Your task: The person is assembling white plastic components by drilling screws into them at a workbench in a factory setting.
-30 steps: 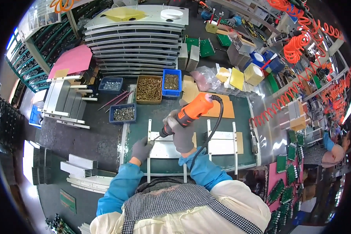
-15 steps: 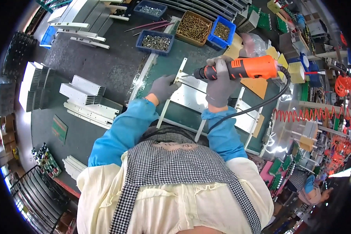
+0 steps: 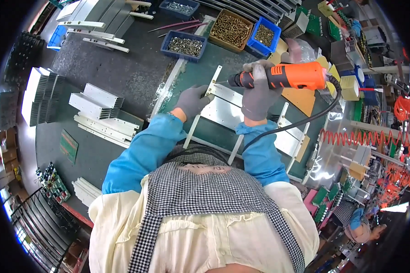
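My right hand (image 3: pixel 258 93), in a grey glove, is wrapped round an orange and black electric screwdriver (image 3: pixel 300 75). The tool lies nearly level, its bit pointing left at a screw near the upper end of a white rail (image 3: pixel 197 119). My left hand (image 3: pixel 192 101), also gloved, grips that rail just below the bit, fingers closed against its edge. The rail crosses the left end of a silver metal panel (image 3: pixel 222 112). A second white rail (image 3: pixel 236 149) shows at the panel's right, partly behind my right forearm.
Blue bins of screws (image 3: pixel 183 47) and a cardboard box of brass-coloured screws (image 3: pixel 231 29) stand at the back. Finned heat sinks (image 3: pixel 95 103) and stacked white rails (image 3: pixel 104 130) lie at left. A black cord (image 3: pixel 300 123) hangs from the tool across my right forearm.
The screwdriver has shifted slightly right, its bit a little further from the rail. My left hand stays on the rail. The whole view has moved slightly.
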A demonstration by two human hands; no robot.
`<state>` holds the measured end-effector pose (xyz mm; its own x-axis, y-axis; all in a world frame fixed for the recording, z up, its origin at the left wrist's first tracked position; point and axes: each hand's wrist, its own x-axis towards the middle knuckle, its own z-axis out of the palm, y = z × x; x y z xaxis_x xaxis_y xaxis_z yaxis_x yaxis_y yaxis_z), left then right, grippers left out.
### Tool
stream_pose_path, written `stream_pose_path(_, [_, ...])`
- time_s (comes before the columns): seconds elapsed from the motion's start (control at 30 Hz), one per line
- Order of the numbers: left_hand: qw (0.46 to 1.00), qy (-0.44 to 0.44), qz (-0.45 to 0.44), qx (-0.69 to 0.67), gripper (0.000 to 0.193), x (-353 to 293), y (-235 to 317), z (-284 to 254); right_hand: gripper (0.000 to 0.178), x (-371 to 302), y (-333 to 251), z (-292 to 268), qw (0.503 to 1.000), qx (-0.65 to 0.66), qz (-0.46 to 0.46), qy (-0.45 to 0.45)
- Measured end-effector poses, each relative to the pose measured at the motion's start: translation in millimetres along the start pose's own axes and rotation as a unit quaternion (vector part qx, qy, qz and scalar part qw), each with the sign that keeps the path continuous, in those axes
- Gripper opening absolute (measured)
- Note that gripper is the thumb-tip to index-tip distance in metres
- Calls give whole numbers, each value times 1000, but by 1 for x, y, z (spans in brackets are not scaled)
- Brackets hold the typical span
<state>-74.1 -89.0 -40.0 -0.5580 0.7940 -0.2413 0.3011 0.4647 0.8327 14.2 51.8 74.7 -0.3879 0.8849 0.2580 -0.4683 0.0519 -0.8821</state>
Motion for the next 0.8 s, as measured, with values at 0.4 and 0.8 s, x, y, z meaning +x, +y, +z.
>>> stream_pose_path(0.4, [999, -6, -5, -37, 50, 7, -19, 9, 17, 20, -41, -62, 991, 20, -41, 124])
stream_pose_path(0.8, [998, -46, -17, -46, 47, 15, -21, 9, 65, 8, -47, -87, 982, 20, -78, 172])
